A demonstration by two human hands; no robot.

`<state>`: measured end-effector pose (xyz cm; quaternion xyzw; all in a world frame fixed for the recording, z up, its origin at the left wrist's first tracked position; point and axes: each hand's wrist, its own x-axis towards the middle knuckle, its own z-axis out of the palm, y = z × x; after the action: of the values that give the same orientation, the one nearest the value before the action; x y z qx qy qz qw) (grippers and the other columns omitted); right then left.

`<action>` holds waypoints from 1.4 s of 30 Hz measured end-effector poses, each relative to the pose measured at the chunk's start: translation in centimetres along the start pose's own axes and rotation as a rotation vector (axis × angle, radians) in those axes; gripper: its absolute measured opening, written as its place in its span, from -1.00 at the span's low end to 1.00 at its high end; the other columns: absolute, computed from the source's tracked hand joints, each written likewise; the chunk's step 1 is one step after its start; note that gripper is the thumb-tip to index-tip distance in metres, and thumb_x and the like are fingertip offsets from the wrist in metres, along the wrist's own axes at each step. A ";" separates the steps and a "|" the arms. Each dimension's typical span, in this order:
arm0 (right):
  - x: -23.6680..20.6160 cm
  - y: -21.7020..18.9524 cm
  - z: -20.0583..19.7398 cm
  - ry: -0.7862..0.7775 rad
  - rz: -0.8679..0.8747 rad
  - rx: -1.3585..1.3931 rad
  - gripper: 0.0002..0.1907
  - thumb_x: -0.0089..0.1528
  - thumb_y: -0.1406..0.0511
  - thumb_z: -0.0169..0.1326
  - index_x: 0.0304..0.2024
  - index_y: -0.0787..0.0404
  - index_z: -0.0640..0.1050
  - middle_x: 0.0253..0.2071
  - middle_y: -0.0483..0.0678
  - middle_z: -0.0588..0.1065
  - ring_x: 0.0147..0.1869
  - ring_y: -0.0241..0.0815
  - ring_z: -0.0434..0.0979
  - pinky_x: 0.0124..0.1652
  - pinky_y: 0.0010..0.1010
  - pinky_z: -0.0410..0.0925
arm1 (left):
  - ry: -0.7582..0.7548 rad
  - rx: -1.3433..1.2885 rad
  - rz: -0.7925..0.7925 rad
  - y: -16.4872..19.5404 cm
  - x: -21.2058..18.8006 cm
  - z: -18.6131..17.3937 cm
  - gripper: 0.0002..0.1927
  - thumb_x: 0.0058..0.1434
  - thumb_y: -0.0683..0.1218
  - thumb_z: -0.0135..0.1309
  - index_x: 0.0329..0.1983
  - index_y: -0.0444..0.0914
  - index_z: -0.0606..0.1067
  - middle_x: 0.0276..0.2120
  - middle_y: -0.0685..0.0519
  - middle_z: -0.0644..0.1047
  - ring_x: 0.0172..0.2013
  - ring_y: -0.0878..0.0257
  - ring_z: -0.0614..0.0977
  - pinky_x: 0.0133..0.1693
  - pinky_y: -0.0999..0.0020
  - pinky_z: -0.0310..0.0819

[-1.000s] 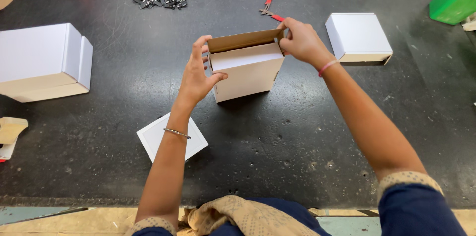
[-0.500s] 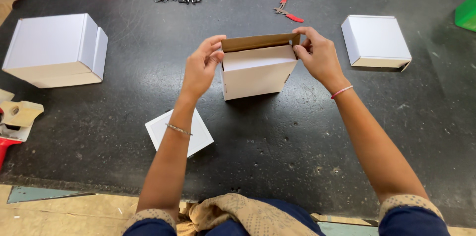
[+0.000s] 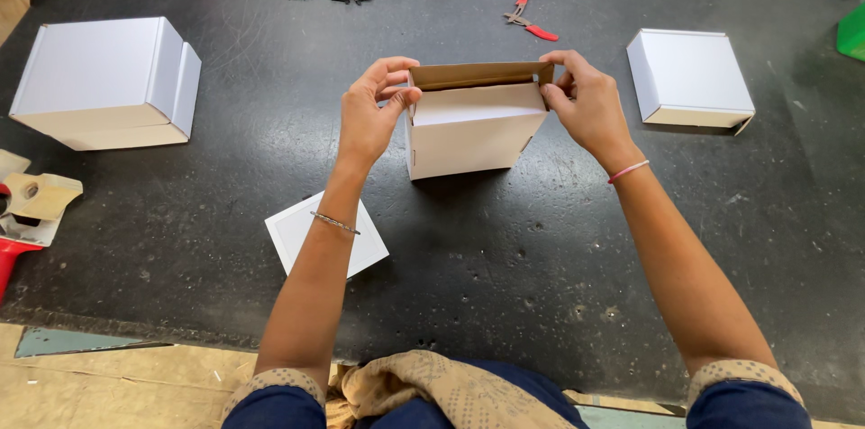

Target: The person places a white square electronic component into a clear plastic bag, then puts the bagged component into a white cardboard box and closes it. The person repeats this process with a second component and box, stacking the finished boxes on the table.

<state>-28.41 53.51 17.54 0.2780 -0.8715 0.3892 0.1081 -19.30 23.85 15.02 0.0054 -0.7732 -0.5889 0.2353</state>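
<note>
I hold the small white box [image 3: 473, 132] between my 2 hands on the dark counter [image 3: 541, 258]: my left hand [image 3: 371, 115] pinches its left top corner, my right hand [image 3: 586, 104] grips the right end of its brown flap. A flat white card [image 3: 297, 232] lies under my left forearm, red pliers [image 3: 532, 22] lie behind the box

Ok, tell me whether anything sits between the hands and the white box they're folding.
Nothing visible does. The left hand and right hand already grip the top corners of the white box; the red pliers lie apart, beyond it.
</note>
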 end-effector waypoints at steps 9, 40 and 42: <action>0.1 0.1 0.0 -0.003 0.019 0.007 -0.66 0.29 0.41 0.15 0.13 0.22 0.53 -0.42 0.00 0.53 -0.34 -0.21 0.61 -0.28 -0.37 0.45 | -0.004 -0.021 -0.164 1.0 0.7 0.3 -0.72 0.22 -0.08 0.28 0.00 -0.10 0.58 -0.15 0.09 0.70 -0.27 0.35 0.68 -0.31 0.43 0.64; 0.5 -1.1 0.4 -0.036 -0.011 -0.027 -0.70 0.30 0.44 0.08 0.09 0.20 0.52 -0.34 0.05 0.55 -0.28 -0.10 0.60 -0.21 -0.28 0.45 | -0.036 0.538 0.617 -1.3 -5.7 -2.8 -0.89 0.24 -0.20 0.24 -0.20 -0.19 0.55 0.07 0.12 0.60 -0.28 0.18 0.71 -0.30 0.34 0.60; 0.5 -1.1 0.4 -0.040 -0.019 -0.037 -0.70 0.29 0.44 0.08 0.08 0.19 0.53 -0.34 0.05 0.55 -0.28 -0.11 0.60 -0.20 -0.28 0.45 | -0.069 0.542 0.644 -0.8 -5.7 -2.8 -0.85 0.21 -0.16 0.26 -0.18 -0.19 0.55 0.04 0.16 0.59 -0.28 0.17 0.69 -0.29 0.32 0.59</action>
<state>-28.16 52.38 18.13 0.2919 -0.8779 0.3664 0.0997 -13.44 22.66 12.81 -0.1944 -0.8697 -0.2605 0.3713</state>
